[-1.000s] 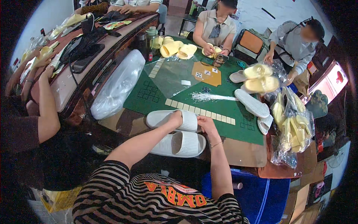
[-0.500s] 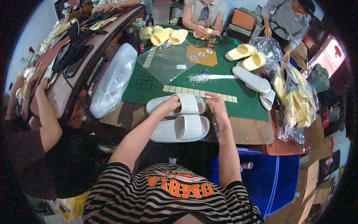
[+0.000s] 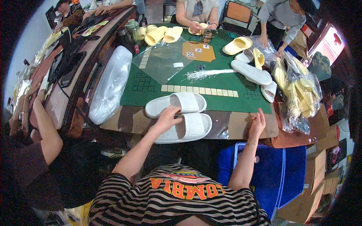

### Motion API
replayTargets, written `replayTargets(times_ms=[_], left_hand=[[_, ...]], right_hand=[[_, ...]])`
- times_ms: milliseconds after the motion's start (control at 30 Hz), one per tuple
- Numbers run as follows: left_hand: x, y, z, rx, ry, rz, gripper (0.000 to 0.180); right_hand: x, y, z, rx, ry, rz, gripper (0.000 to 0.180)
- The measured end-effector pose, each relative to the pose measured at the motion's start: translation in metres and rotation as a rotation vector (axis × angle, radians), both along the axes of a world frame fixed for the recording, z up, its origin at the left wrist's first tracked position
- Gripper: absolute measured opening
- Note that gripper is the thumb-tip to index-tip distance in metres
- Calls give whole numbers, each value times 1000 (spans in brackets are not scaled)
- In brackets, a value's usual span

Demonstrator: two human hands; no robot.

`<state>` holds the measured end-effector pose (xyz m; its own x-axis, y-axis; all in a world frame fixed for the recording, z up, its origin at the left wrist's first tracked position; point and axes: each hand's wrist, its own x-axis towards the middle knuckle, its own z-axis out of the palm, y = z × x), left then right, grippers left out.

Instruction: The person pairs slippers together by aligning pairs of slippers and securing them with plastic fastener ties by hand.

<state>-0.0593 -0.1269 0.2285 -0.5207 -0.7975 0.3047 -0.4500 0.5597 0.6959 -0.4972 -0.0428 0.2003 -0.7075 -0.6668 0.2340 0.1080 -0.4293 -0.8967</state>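
Observation:
Two light grey slide slippers lie side by side at the near edge of the table, toes to the right: a far slipper [image 3: 192,101] and a near slipper [image 3: 197,126]. My left hand [image 3: 166,119] lies over their heel side where the two meet. Its fingers touch the far slipper near the strap, while the thumb stands apart above the near one. Over the table edge, well to the right of the slippers, my right hand [image 3: 257,123] is raised with the index finger stretched out and nothing in it.
A clear bag [image 3: 113,86] lies left on the green mat [image 3: 151,92]. White ties [image 3: 205,74] are beyond the slippers. Right are a grey slipper [image 3: 252,73], yellow slippers [image 3: 236,45] and bagged yellow slippers [image 3: 299,98]. Co-workers sit around; a blue bin [image 3: 260,177] stands below.
My left hand has come back from inside the far slipper to between the two. My right hand has moved away to the right. At the far right, a yellow slipper has shifted.

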Motion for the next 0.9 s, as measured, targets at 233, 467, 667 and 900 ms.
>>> replayTargets(times_ms=[233, 467, 667, 900], left_hand=[[-7, -7, -6, -78, 27, 173, 18], [64, -93, 39, -222, -26, 311, 24], [127, -154, 30, -208, -358, 648, 34], [5, -40, 11, -419, -148, 468, 59]], right_hand=[[63, -5, 25, 572, 1312, -242, 21], [55, -8, 26, 503, 1032, -195, 11], [40, -13, 16, 416, 668, -112, 10], [5, -44, 58, 321, 280, -175, 24]])
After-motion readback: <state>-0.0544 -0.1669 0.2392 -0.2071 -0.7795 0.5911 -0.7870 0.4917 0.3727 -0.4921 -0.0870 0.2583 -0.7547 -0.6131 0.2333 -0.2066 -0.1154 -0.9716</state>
